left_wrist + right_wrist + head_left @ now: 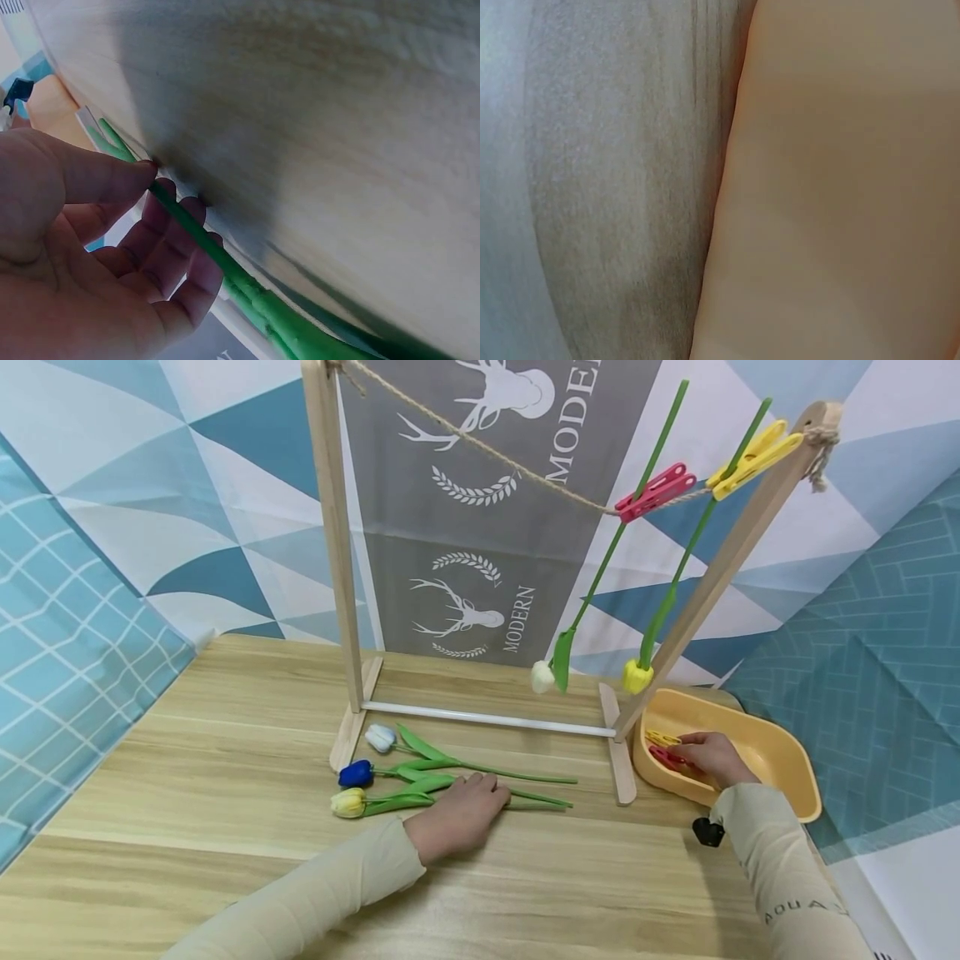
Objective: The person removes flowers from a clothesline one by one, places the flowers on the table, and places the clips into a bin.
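Note:
Three artificial tulips lie side by side on the table: a pale one (380, 738), a blue one (356, 773) and a yellow one (348, 803). My left hand (463, 810) is over the nearest stems; in the left wrist view, its thumb and fingers pinch a green stem (187, 225), apparently the yellow tulip's. My right hand (712, 757) reaches into an orange bin (787, 756). Its fingertips are right at a yellow clothespin (663, 737) and a red clothespin (666, 758); I cannot tell whether they grip one. The right wrist view shows only the bin wall and wood.
A wooden frame (341, 552) carries a rope (480, 443) above the table (225, 735). Head down from it hang a white tulip (542, 677) under a red clothespin (656, 492) and a yellow tulip (637, 677) under a yellow clothespin (753, 460). A white bar (487, 718) joins the feet.

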The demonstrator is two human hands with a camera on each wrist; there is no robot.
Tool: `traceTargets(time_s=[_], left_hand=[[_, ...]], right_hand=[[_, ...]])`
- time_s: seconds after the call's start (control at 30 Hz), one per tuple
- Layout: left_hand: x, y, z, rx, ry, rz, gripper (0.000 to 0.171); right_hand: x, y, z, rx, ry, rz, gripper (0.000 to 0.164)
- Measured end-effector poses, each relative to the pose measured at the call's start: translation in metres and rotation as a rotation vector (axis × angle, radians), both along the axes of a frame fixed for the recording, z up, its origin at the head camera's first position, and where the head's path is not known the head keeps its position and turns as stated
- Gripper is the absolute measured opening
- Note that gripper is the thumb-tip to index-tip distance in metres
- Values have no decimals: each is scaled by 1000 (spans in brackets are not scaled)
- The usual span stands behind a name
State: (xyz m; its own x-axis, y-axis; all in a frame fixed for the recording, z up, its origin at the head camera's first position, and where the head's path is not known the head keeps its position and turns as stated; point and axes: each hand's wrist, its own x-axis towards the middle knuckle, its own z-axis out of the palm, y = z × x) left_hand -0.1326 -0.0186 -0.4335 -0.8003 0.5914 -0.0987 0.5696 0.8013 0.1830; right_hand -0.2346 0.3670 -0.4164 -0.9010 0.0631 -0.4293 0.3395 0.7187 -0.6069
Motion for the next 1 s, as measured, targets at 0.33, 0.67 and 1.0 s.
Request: traceTargets(time_s=[0.33, 0.67, 1.0], left_hand=[[2, 0, 2, -8, -7, -4, 26], [1, 0, 0, -12, -4, -2, 26], [2, -2, 3, -3, -20, 7, 29]], right_hand=[[2, 0, 0, -28, -28, -21, 60], [1, -1, 0, -34, -22, -19, 61], [5, -4, 5, -81, -34, -27, 64]])
